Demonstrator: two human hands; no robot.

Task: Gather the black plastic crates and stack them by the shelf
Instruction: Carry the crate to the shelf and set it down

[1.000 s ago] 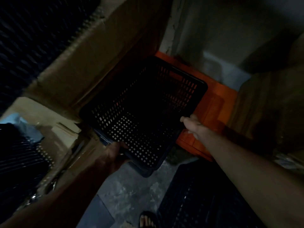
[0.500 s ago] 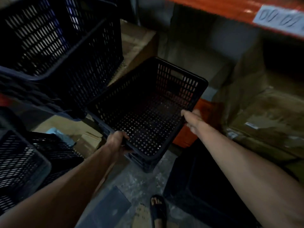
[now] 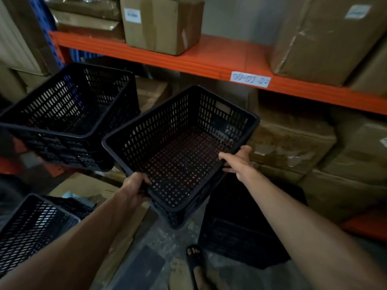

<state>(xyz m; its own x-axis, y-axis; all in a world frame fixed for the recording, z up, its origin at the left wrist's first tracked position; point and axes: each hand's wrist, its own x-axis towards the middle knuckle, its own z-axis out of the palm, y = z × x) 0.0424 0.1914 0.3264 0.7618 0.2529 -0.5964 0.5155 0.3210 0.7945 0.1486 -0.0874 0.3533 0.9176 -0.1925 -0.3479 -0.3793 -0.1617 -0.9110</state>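
I hold a black perforated plastic crate (image 3: 180,147) in the air at the centre of the head view, its open top tilted toward me. My left hand (image 3: 135,186) grips its near rim and my right hand (image 3: 237,159) grips its right rim. A stack of black crates (image 3: 69,114) stands to the left at about the same height. Another black crate (image 3: 31,225) sits at the lower left. On the floor under my right arm lies a further black crate (image 3: 240,227). The orange shelf beam (image 3: 188,57) runs across behind.
Cardboard boxes (image 3: 161,21) fill the shelf above and boxes (image 3: 293,143) fill the bay below on the right. Flattened cardboard (image 3: 98,191) lies at the lower left. My sandalled foot (image 3: 194,260) stands on the bare concrete floor (image 3: 159,243).
The crate has been lifted from low by the floor-level orange beam to chest height. My view has risen, bringing in the shelf, the boxes and the crate stack on the left.
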